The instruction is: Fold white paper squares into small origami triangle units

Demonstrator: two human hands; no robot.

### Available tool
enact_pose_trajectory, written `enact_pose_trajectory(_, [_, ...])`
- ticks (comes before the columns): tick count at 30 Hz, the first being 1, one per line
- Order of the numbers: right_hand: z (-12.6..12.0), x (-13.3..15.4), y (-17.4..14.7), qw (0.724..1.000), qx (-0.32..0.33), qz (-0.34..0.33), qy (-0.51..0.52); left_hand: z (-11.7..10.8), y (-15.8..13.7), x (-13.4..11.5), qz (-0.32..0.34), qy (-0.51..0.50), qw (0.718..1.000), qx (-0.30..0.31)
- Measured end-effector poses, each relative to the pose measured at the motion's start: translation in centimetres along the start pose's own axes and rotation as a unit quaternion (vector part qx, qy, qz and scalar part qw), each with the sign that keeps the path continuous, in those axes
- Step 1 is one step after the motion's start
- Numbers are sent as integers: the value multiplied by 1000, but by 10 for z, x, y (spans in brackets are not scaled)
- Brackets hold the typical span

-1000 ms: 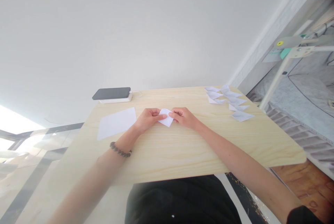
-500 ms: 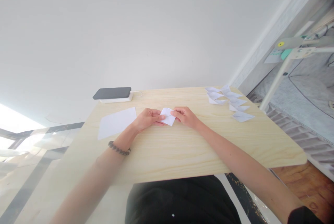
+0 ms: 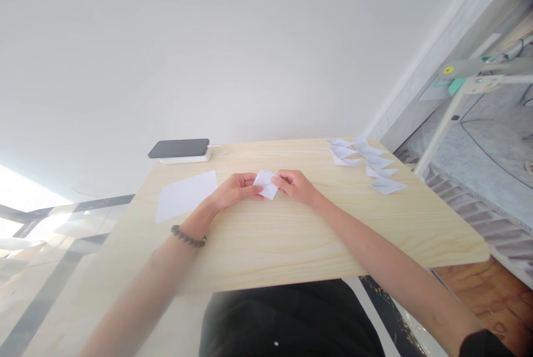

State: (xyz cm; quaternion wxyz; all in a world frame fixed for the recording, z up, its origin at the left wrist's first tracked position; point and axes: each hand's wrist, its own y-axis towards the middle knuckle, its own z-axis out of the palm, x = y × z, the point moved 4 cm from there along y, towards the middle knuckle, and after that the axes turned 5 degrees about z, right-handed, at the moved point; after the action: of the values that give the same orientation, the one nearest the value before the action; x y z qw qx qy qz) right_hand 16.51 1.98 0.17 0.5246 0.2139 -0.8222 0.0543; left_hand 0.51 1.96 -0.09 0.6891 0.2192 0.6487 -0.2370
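Observation:
A small folded piece of white paper (image 3: 267, 185) is held just above the middle of the table, one corner pointing toward me. My left hand (image 3: 236, 190) pinches its left side, thumb on top and fingers beneath. On the right edge, my right hand (image 3: 295, 185) grips it between thumb and curled fingers. The fingertips under the paper are hidden. A flat white sheet of paper (image 3: 186, 196) lies left of my left hand. Several folded paper boats (image 3: 378, 162) stand in two rows at the table's far right.
The pale wooden table (image 3: 266, 246) backs against a white wall (image 3: 258, 46). A dark phone (image 3: 180, 147) rests on a white block (image 3: 185, 159) at the back left, with a short white cable (image 3: 220, 149). A white metal frame (image 3: 441, 129) stands beyond the right edge.
The folded paper has tilted slightly and shifted a little left between my hands. My left hand has moved slightly left, its thumb straighter. The other things have stayed put.

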Motion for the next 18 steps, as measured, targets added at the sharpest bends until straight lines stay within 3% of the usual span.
enact_pose_trajectory(5, [3, 3, -2, 999, 18, -13, -36, 0, 3, 3, 23, 43, 997, -53])
enact_pose_trajectory(10, [3, 3, -2, 999, 53, -8, -6, 1, 3, 4, 13, 26, 999, -41])
enact_pose_trajectory(18, [1, -1, -1, 997, 57, 33, 49, 0, 3, 0, 17, 16, 997, -78])
